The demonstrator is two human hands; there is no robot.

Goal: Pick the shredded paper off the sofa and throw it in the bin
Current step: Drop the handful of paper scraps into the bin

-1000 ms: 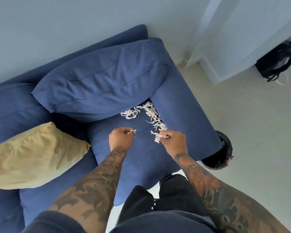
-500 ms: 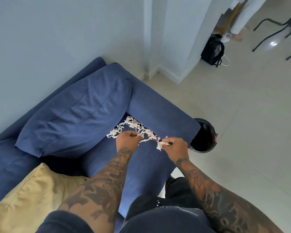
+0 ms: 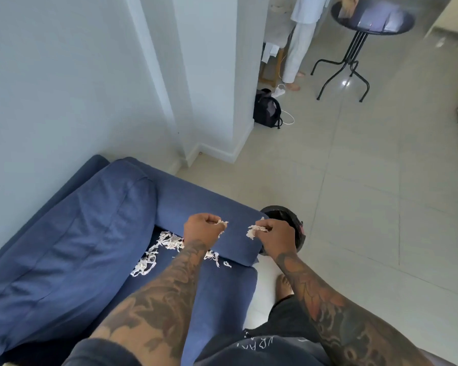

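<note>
White shredded paper (image 3: 154, 253) lies on the blue sofa's seat (image 3: 217, 291), along the foot of the armrest (image 3: 204, 207). My left hand (image 3: 202, 228) hovers above the armrest and grips a small tuft of shreds. My right hand (image 3: 275, 235) grips a bigger tuft, raised past the armrest's end in front of the black bin (image 3: 286, 215). The bin stands on the floor just beyond the armrest, and my right hand covers part of it.
A blue back cushion (image 3: 72, 249) leans on the sofa at the left. A white wall corner (image 3: 217, 101) rises behind. On the tiled floor stand a black backpack (image 3: 266, 109) and a round black table (image 3: 370, 17); another person (image 3: 302, 40) stands beside it.
Both hands have lifted off the seat with shreds and moved right, toward the bin. My head has turned up and right, showing more floor.
</note>
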